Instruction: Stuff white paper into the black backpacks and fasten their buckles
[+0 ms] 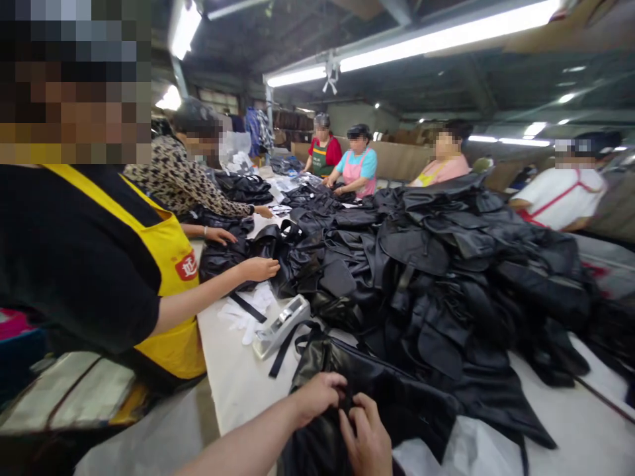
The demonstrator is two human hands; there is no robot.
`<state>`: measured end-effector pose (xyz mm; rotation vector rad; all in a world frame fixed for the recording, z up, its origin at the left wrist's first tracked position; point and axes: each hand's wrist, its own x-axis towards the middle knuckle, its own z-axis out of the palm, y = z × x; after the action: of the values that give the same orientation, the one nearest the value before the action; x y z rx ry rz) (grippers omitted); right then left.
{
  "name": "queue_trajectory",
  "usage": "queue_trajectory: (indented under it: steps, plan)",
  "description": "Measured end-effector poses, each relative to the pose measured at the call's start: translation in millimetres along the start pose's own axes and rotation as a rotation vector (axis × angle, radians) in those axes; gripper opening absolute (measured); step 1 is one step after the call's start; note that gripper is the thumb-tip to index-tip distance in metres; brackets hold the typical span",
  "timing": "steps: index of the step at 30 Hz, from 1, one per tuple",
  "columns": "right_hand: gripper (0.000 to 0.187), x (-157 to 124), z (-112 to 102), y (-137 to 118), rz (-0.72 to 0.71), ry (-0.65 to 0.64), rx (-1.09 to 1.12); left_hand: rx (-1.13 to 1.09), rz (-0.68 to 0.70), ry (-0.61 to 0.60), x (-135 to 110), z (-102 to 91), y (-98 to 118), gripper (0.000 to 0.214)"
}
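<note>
A black leather-look bag point(391, 390) lies on the table right in front of me, with a strap trailing off its upper left. My left hand point(320, 400) has its fingers curled in a pinch on the bag's material. Close beside it, my right hand point(367, 436) grips the same bag with bent fingers. The small part between my fingertips is too dark to make out. Just beyond the bag stands a grey tape dispenser point(282, 325), and white slips of paper point(248, 311) are scattered next to it.
A large heap of black bags point(436, 277) covers much of the table point(233, 390). At my left a person in a yellow apron point(173, 284) handles another black bag. Several other people stand around the table. Clear plastic point(476, 449) lies near my right hand.
</note>
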<state>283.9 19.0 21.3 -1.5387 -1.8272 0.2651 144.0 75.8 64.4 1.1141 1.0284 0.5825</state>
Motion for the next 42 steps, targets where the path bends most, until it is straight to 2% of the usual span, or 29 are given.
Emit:
queue_trajectory:
  steps: [4, 6, 7, 9, 12, 14, 15, 17, 20, 21, 23, 26, 29, 35, 39, 42]
  plan:
    - [0.031, 13.5, -5.8, -7.7, 0.292, -0.023, -0.076, -0.022, 0.072, -0.044, -2.7, 1.9, 3.9, 0.053]
    - [0.029, 26.2, -10.5, -13.0, 0.346, -0.048, -0.124, -0.003, 0.083, -0.04, -1.7, 3.1, 3.5, 0.057]
    - [0.027, 30.1, -13.3, -16.2, 0.329, -0.051, -0.128, 0.009, 0.082, -0.028, -0.2, 2.8, 2.4, 0.057]
    - [0.022, 29.5, -19.4, -23.0, 0.175, -0.073, -0.088, 0.01, 0.068, 0.016, 4.6, -0.2, -0.9, 0.057]
    - [0.017, 8.5, -27.1, -31.1, -0.214, -0.173, 0.019, -0.018, 0.007, 0.075, 12.9, -8.6, -5.4, 0.057]
    - [0.017, -9.7, -29.3, -32.9, -0.331, -0.203, 0.103, -0.039, -0.022, 0.074, 16.8, -13.0, -5.6, 0.061]
    - [0.016, -17.1, -29.6, -32.3, -0.314, -0.184, 0.161, -0.051, -0.03, 0.062, 18.0, -14.0, -4.7, 0.064]
    - [0.014, -25.1, -29.5, -28.5, -0.131, -0.098, 0.284, -0.067, -0.046, 0.042, 19.4, -13.3, -1.9, 0.068]
    - [0.018, -19.9, -31.4, -19.3, 0.358, 0.036, 0.424, -0.068, -0.043, 0.004, 21.0, -7.4, 2.8, 0.058]
    - [0.024, -15.5, -32.8, -16.5, 0.501, 0.046, 0.475, -0.057, -0.034, 0.004, 21.9, -4.9, 3.9, 0.05]
    - [0.033, -7.4, -35.4, -13.0, 0.652, 0.01, 0.589, -0.006, -0.017, 0.041, 24.3, -0.4, 4.7, 0.033]
    - [0.037, -5.2, -33.3, -14.8, 0.687, -0.065, 0.706, 0.102, 0.013, 0.131, 28.7, 3.6, 2.7, 0.023]
    - [0.04, -16.2, -20.5, -19.9, 0.723, -0.081, 0.788, 0.13, 0.051, 0.14, 31.7, 3.6, -1.7, 0.024]
    - [0.053, -35.3, 4.3, -16.8, 0.906, 0.073, 0.921, 0.102, 0.081, 0.075, 33.6, -0.3, -10.0, 0.03]
    - [0.059, -32.9, 2.0, -14.1, 1.019, 0.134, 1.056, 0.106, 0.089, 0.09, 36.3, -0.6, -12.7, 0.028]
    - [0.06, -31.7, -3.1, -17.7, 1.031, 0.135, 1.129, 0.089, 0.1, 0.094, 38.5, 1.3, -13.8, 0.025]
